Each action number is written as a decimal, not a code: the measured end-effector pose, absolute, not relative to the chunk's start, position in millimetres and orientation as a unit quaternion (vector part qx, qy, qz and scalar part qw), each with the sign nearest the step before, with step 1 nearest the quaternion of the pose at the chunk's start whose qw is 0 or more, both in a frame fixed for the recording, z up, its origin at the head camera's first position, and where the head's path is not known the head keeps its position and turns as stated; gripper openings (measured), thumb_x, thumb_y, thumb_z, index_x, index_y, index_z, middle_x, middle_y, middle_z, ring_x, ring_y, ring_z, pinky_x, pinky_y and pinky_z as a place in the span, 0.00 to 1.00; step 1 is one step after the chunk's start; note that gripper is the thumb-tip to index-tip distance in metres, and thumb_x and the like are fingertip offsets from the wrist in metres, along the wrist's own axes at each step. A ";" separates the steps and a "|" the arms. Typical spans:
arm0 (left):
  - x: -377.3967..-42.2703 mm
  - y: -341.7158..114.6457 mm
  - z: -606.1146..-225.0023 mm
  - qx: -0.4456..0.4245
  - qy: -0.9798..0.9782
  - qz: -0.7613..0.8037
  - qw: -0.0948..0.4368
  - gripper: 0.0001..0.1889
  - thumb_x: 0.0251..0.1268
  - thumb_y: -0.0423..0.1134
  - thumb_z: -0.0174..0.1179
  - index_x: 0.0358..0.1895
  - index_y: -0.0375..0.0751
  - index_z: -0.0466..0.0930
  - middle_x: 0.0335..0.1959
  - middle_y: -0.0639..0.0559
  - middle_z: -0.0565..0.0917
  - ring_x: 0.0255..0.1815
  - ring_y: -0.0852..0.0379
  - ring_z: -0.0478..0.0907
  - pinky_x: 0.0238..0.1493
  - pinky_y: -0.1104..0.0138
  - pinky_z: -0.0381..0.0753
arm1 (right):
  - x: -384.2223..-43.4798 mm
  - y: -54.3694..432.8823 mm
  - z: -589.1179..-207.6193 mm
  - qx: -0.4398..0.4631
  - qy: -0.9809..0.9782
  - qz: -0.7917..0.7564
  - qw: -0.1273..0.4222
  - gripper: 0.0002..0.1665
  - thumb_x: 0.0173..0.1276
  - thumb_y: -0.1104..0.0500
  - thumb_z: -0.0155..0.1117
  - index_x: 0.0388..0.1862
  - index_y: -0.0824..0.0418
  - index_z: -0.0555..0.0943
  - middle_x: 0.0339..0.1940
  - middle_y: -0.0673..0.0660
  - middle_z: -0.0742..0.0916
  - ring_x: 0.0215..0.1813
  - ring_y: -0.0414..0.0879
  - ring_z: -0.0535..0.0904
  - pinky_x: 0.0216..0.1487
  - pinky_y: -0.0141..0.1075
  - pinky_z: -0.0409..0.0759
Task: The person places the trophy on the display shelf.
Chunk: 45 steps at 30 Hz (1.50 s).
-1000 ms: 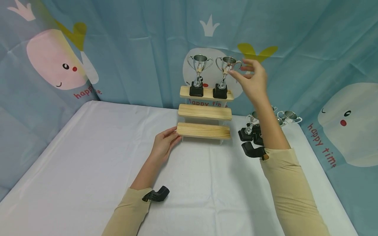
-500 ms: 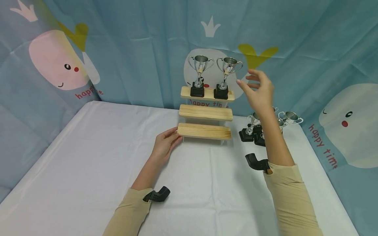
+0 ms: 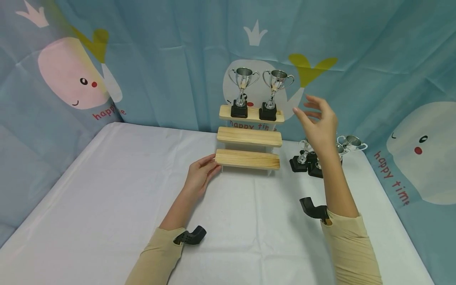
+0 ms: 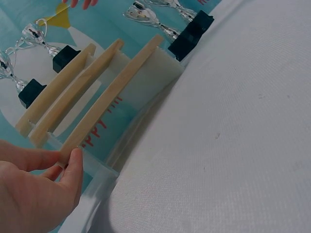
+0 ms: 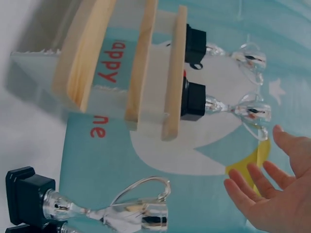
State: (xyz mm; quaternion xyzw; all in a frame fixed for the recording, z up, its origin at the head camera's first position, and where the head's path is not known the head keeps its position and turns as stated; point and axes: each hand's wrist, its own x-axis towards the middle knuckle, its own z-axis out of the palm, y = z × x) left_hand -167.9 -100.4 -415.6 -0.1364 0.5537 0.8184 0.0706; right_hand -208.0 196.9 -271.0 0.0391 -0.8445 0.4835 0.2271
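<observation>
A stand with three wooden steps [image 3: 249, 136] rises at the back of the table. On its top step two silver trophy cups stand upright on black bases, a left trophy [image 3: 244, 79] and a right trophy [image 3: 276, 81]. My left hand [image 3: 200, 176] pinches the left end of the lowest step [image 4: 112, 92] between thumb and fingers, plainest in the left wrist view. To the right of the top step my right hand [image 3: 320, 122] is in the air, fingers apart and holding nothing. In the right wrist view its fingers [image 5: 240, 191] spread beside the right trophy.
Several more trophies [image 3: 350, 142] stand grouped on the table to the right of the stand, partly hidden behind my right forearm. A white cloth [image 3: 149, 178] covers the table. Behind hangs a blue printed curtain [image 3: 171, 71].
My right hand has come away from the right trophy's handle and moved right and down. That trophy stays on the top step. My left hand keeps its hold on the lowest step.
</observation>
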 end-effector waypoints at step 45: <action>-167.2 -99.1 -417.2 -0.129 0.562 0.814 0.066 0.24 0.82 0.24 0.52 0.76 0.30 0.69 0.65 0.35 0.75 0.63 0.47 0.80 0.63 0.71 0.86 | -171.3 255.1 -321.2 -0.045 -0.856 0.448 0.253 0.33 0.78 0.56 0.68 0.77 0.63 0.72 0.71 0.64 0.81 0.72 0.64 0.76 0.81 0.49 0.72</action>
